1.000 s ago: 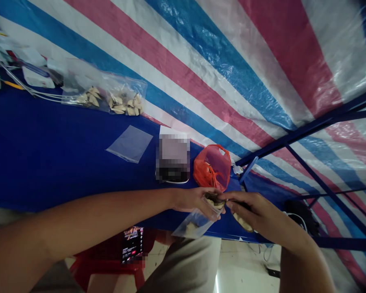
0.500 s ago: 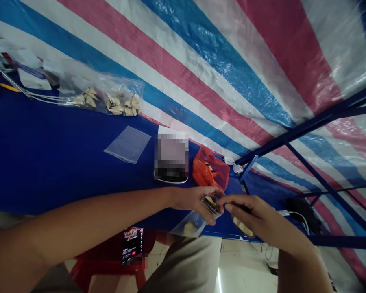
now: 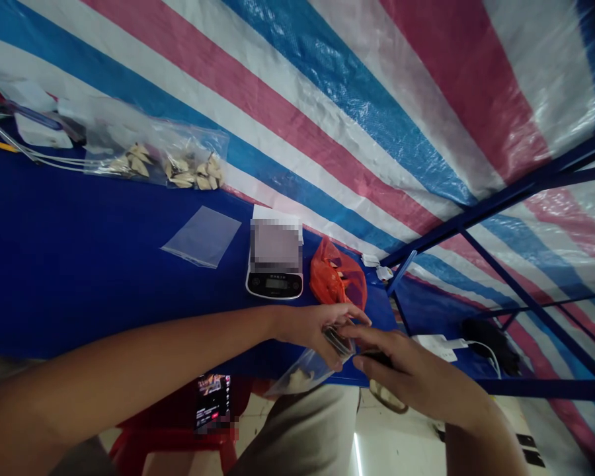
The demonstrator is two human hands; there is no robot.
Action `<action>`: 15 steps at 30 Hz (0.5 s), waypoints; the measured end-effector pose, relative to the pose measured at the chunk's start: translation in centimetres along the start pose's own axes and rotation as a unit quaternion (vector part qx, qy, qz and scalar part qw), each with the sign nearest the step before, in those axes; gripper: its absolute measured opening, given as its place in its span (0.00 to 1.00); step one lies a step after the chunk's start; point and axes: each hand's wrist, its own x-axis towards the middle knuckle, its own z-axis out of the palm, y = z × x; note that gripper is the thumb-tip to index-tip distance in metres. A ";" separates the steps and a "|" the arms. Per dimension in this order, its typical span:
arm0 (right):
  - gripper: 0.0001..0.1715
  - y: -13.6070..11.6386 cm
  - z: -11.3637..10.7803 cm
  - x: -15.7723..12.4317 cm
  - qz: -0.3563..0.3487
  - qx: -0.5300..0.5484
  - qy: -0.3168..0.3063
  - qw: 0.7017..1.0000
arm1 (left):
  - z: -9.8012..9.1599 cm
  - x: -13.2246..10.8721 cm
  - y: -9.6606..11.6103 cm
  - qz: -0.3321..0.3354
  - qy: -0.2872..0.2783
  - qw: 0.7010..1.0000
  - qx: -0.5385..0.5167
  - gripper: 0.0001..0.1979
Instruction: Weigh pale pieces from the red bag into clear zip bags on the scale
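My left hand [image 3: 320, 327] is closed around the mouth of a clear plastic bag [image 3: 322, 362], which slants down toward my lap. Pale dried slices [image 3: 300, 379] lie in its lower end. At the bag's mouth, the fingertips of my right hand [image 3: 406, 360] reach in. Under that palm a larger pale slice with a dark rim [image 3: 387, 395] is held, partly hidden by the hand. Just beyond my hands is a red plastic bag [image 3: 322, 271] with more pale pieces inside.
A digital scale [image 3: 275, 285], its top pixelated, stands beside a flat clear bag [image 3: 203, 237]. Bags of slices [image 3: 181, 168] lie along the striped sheet at the back left. A phone [image 3: 213, 403] rests on a red stool [image 3: 163, 420]. Blue metal framing [image 3: 535, 192] rises at the right.
My right hand has moved slightly left and down, its fingers now farther into the bag's mouth. The view has shifted a little, and the scale's display now shows clearly.
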 end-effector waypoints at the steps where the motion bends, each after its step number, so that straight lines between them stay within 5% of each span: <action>1: 0.24 0.0 0.4 -0.1 0.002 -0.006 -0.002 1.000 | -0.1 0.0 0.1 0.005 -0.013 1.000 -0.002 0.49; 9: 0.12 -0.7 1.3 0.8 -0.016 0.024 -0.021 0.999 | -0.3 0.1 -0.2 0.018 -0.025 0.999 -0.035 0.42; 15: 0.15 -1.6 -0.3 2.3 -0.013 0.078 0.057 0.995 | -2.7 -1.3 3.7 -0.036 0.033 0.996 -0.068 0.36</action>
